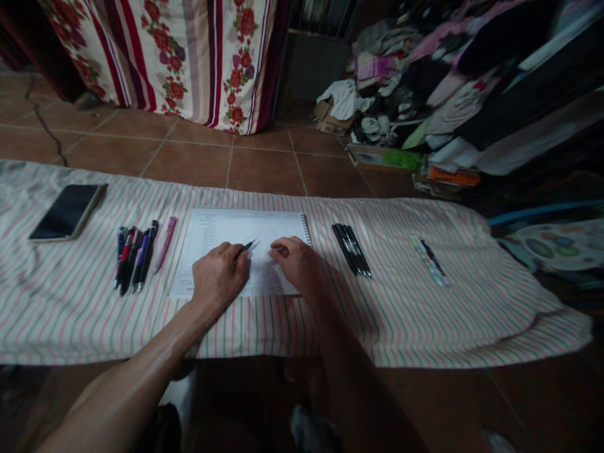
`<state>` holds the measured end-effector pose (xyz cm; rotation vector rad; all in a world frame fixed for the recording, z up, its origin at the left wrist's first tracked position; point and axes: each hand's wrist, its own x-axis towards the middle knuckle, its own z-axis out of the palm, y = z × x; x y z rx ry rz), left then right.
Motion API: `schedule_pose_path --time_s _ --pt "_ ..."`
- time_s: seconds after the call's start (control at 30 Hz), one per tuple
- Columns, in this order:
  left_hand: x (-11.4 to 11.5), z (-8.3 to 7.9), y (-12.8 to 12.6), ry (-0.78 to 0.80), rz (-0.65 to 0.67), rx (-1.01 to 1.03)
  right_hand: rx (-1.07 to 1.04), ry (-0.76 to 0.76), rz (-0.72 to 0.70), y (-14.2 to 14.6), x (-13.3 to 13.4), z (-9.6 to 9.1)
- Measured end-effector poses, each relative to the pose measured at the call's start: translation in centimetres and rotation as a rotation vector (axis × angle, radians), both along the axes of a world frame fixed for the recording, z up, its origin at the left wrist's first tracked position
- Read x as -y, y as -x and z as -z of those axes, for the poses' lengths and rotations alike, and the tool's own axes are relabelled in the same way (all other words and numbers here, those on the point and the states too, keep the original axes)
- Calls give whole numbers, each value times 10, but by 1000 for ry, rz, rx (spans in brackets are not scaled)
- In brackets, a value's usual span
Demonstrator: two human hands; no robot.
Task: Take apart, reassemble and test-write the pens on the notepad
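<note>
Slim black pen (245, 249), pinched in the left fingers (231, 253), tip end slanting past them over a spiral notebook (236, 229), flat, printed page up, beneath both hands; wire binding (306, 229) just beyond the curled right fingers (280, 246).

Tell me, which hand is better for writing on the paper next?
Left, I think. The left hand grips a black pen, its tip over the spiral notebook page. The right hand rests on the page and shows no pen.
</note>
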<state>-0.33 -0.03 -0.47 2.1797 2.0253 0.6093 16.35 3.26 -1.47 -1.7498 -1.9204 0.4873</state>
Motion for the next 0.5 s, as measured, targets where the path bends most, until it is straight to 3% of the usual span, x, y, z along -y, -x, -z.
schedule_pose_path --time_s 0.23,0.5 --pt "0 -1 1 -1 2 -8 17 -28 -15 1 0 2" --pt "1 -4 0 23 8 -28 -409 5 47 4 -8 8"
